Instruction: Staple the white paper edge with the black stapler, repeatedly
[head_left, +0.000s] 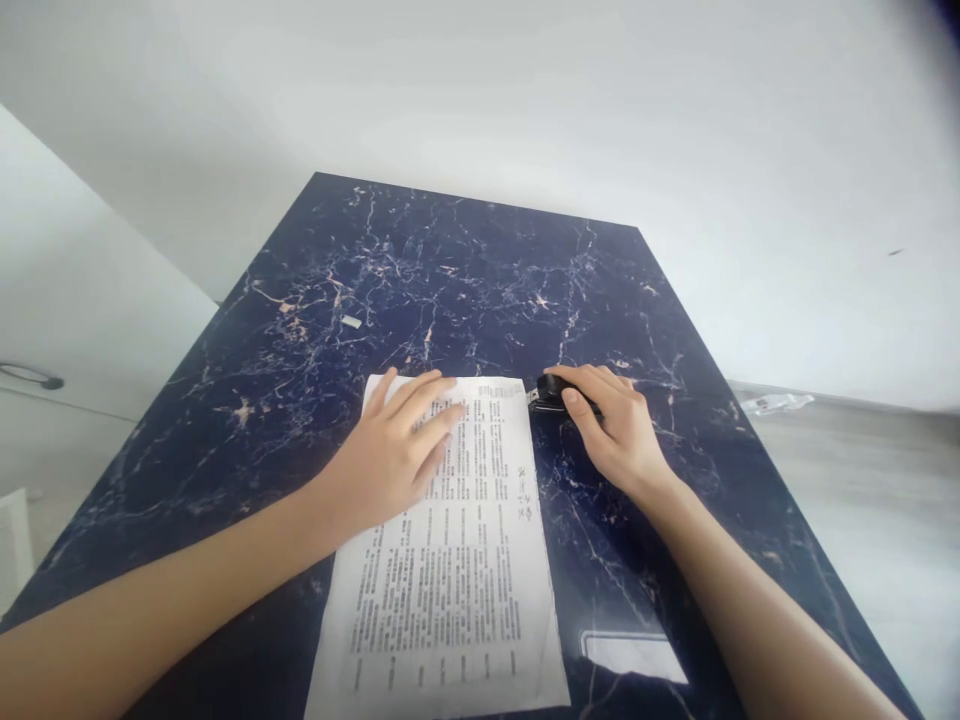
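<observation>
A stack of printed paper (450,600) lies on the dark marbled table, with lines of print and some handwriting near its right edge. My left hand (401,445) rests flat on the paper's upper left part, fingers stretched out and slightly spread. Beside the paper's upper right corner is a black stapler (551,388), its metal front end close against the paper's edge. Wrapped over the stapler from the right is my right hand (611,420), thumb on the near side. The stapler's rear part is hidden under that hand.
The dark blue marbled table (465,270) reaches back to a white wall (525,100). A small pale box-like piece (351,322) lies on it, left of centre. Light reflects off the tabletop at the lower right. A clear plastic wrapper (776,403) is on the floor to the right.
</observation>
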